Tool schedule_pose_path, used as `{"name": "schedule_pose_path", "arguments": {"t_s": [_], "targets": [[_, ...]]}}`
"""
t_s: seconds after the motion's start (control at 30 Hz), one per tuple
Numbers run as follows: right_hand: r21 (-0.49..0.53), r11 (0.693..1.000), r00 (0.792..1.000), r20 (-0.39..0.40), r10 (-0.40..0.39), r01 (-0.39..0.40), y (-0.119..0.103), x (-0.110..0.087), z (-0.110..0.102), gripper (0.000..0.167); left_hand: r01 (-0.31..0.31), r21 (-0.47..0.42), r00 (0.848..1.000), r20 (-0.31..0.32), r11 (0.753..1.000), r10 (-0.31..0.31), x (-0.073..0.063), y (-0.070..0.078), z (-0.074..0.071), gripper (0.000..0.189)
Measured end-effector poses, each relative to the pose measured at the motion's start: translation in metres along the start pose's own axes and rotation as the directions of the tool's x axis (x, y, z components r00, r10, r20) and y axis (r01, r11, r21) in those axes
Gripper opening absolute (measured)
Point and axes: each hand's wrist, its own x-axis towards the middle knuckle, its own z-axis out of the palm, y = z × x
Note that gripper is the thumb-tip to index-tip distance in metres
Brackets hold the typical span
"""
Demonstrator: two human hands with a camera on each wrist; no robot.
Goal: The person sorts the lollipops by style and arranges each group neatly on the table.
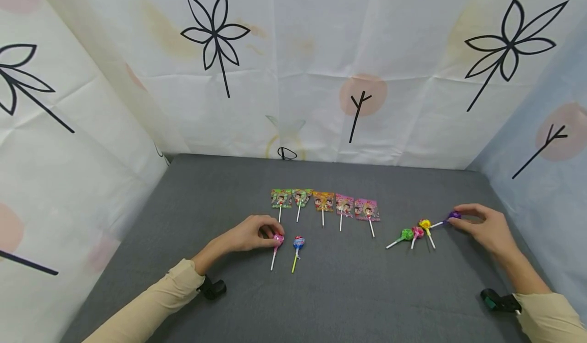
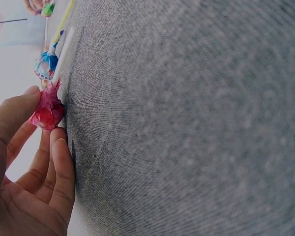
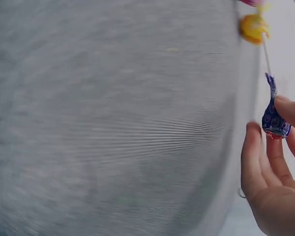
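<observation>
My left hand (image 1: 253, 234) holds the wrapped head of a pink lollipop (image 2: 48, 116) between thumb and fingers, its white stick pointing toward the near side in the head view. Just right of it lies a blue lollipop (image 1: 298, 242) with a yellow stick. Far to the right, my right hand (image 1: 486, 229) pinches a dark purple lollipop (image 3: 275, 120) by its wrapped head. The white stick of that one points left, its end close to a yellow lollipop (image 1: 425, 223). Beside the yellow one lie a pink-red lollipop (image 1: 417, 232) and a green lollipop (image 1: 406, 234).
Behind the hands, several flat-packed lollipops form a row: green packets (image 1: 281, 197), an orange packet (image 1: 323, 200) and pink packets (image 1: 367, 209), sticks toward me. Grey cloth (image 1: 348, 292) covers the table. White printed sheets (image 1: 302, 37) hang around its back and sides.
</observation>
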Motion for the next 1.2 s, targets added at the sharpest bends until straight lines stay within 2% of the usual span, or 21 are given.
{"name": "schedule_pose_path", "arguments": {"t_s": [0.17,0.33,0.47,0.6,0.73,0.83,1.2], "targets": [[0.113,0.993,1.000,-0.018,-0.018,0.020,-0.010,0.000,-0.012,0.036,0.025,0.006,1.000,0.003,1.000,-0.025,0.001,0.001,0.000,0.018],[0.196,0.978,0.997,-0.015,-0.069,0.071,-0.032,-0.002,-0.011,0.032,0.027,0.001,1.000,0.004,1.000,-0.027,0.000,0.001,0.000,0.017],[0.227,0.961,0.985,0.035,-0.170,0.158,-0.050,-0.006,0.004,0.033,0.020,0.004,1.000,0.002,1.000,-0.020,0.000,0.000,0.000,0.017],[0.272,0.941,0.969,0.090,-0.232,0.200,-0.067,-0.011,0.021,0.033,-0.001,0.003,1.000,-0.002,1.000,0.001,0.000,-0.001,0.001,0.017],[0.322,0.922,0.956,0.124,-0.267,0.216,-0.081,-0.015,0.037,0.031,-0.008,0.004,1.000,-0.002,1.000,0.008,0.000,-0.002,0.001,0.017],[0.352,0.909,0.947,0.143,-0.289,0.224,-0.088,-0.017,0.048,0.030,0.013,0.005,1.000,0.001,1.000,-0.013,0.000,-0.002,0.001,0.018],[0.470,0.864,0.912,0.249,-0.325,0.179,-0.107,-0.025,0.085,0.030,0.037,-0.005,0.999,0.002,0.999,-0.037,0.000,-0.003,0.002,0.019]]}}
